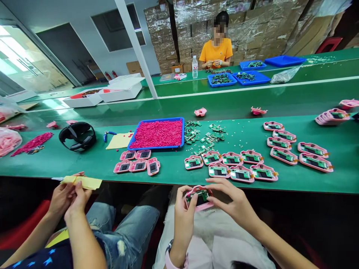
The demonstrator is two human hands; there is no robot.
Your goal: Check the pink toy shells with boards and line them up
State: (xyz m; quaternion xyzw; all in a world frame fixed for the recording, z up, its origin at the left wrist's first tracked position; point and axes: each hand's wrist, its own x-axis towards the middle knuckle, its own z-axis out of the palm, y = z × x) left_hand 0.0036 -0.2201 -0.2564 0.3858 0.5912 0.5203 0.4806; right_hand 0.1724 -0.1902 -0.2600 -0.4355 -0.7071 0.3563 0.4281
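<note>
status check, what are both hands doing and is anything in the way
Left hand gripping pink plastic shell with green circuit board. Right hand at its right edge. No obstruction visible.

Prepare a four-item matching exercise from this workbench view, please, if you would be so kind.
1. Pink casing nearest the camera
2. Water bottle
3. Near blue tray
4. Black headset

A. standing on the far bench
B. left of the flat yellow sheet
C. in the left hand, right hand at its edge
D. full of small dark-pink pieces

Pairs: 1-C; 2-A; 3-D; 4-B
</note>
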